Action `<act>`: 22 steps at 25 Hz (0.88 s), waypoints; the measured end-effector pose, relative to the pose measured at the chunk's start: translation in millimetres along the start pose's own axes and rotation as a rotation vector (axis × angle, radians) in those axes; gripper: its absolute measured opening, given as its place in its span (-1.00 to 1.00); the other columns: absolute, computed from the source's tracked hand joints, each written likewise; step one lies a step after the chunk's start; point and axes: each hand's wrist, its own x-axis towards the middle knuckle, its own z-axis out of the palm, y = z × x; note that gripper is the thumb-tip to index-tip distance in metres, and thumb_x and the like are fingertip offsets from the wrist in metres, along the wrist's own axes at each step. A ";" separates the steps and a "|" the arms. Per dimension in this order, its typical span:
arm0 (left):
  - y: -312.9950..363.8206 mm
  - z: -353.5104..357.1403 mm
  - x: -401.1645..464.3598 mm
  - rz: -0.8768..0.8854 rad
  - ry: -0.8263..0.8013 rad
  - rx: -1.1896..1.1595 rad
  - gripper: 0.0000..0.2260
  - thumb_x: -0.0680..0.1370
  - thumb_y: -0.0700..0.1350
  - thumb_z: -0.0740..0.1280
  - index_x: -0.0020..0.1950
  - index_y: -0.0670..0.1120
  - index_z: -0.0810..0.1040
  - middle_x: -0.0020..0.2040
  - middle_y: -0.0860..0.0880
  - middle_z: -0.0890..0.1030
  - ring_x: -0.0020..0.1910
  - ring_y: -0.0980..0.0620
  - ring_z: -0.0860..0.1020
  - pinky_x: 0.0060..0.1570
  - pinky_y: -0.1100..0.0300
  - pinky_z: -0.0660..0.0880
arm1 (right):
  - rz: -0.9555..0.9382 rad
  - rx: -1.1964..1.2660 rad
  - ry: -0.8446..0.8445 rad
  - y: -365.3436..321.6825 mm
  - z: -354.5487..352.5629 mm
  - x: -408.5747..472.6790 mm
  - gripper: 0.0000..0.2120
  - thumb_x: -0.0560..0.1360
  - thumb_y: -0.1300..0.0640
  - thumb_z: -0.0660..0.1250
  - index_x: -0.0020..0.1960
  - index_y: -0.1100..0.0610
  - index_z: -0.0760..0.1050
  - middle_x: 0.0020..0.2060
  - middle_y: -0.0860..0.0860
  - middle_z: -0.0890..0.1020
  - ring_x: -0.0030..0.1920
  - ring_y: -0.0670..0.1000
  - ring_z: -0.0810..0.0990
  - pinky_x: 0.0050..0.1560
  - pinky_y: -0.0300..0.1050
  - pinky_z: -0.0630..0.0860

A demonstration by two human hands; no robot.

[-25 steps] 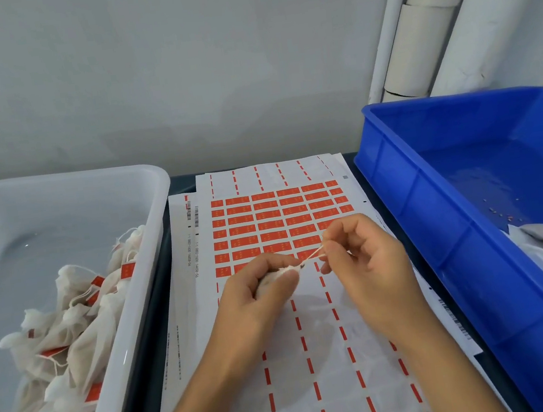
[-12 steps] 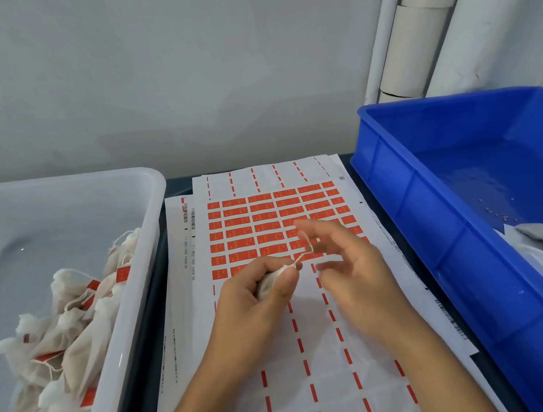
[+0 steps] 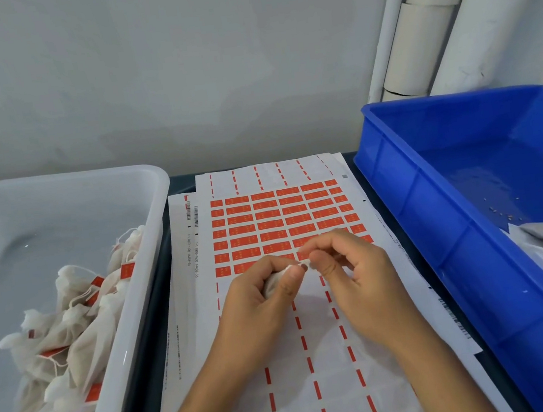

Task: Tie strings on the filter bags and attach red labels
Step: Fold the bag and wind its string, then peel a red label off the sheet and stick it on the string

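Both hands (image 3: 311, 280) pinch half-hidden filter bag (image 3: 273, 283).

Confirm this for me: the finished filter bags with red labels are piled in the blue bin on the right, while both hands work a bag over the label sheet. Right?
Not quite. The head view shows the labelled filter bags piled in the white tub on the left, not the blue bin. The rest holds: left hand and right hand work a bag over the label sheet.

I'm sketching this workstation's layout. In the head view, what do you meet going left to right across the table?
White tub of labelled filter bags → label sheet → left hand gripping a filter bag → right hand → blue bin.
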 end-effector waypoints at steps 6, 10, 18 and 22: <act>-0.7 -0.7 -0.7 -0.030 0.006 -0.006 -0.67 0.50 0.25 0.21 -0.01 0.10 0.64 -0.14 0.27 0.65 -0.03 0.28 0.60 -0.07 0.52 0.46 | -0.067 -0.125 -0.021 0.7 2.1 -0.7 -0.89 0.53 -0.13 0.40 0.05 -0.19 0.61 -0.01 -0.30 0.63 0.10 -0.23 0.58 0.04 -0.57 0.44; 0.3 -0.3 -1.3 -0.020 -0.026 0.012 -0.68 0.49 0.25 0.21 -0.04 0.07 0.61 -0.23 0.28 0.61 -0.14 0.28 0.58 -0.13 0.49 0.45 | -0.131 -0.221 0.106 3.8 0.0 -2.3 -0.91 0.52 -0.03 0.42 -0.05 -0.03 0.62 -0.05 -0.21 0.65 0.03 -0.18 0.61 0.08 -0.55 0.43; -4.5 0.3 -3.0 -0.032 -0.079 0.039 -0.70 0.57 0.26 0.19 -0.07 0.14 0.63 -0.19 0.21 0.64 -0.12 0.21 0.61 -0.13 0.50 0.46 | -0.179 -0.283 0.263 6.7 -1.8 -4.8 -0.91 0.48 0.12 0.51 -0.07 0.08 0.62 -0.01 -0.10 0.68 0.06 -0.26 0.58 0.12 -0.52 0.45; -5.0 -1.4 -2.3 -0.036 -0.075 0.047 -0.74 0.64 0.21 0.22 -0.07 0.15 0.63 -0.22 0.21 0.63 -0.16 0.23 0.60 -0.15 0.45 0.48 | -0.116 -0.191 0.281 6.5 -3.6 -1.8 -0.92 0.50 0.07 0.49 -0.06 -0.01 0.60 -0.01 -0.18 0.65 0.05 -0.22 0.63 0.12 -0.54 0.46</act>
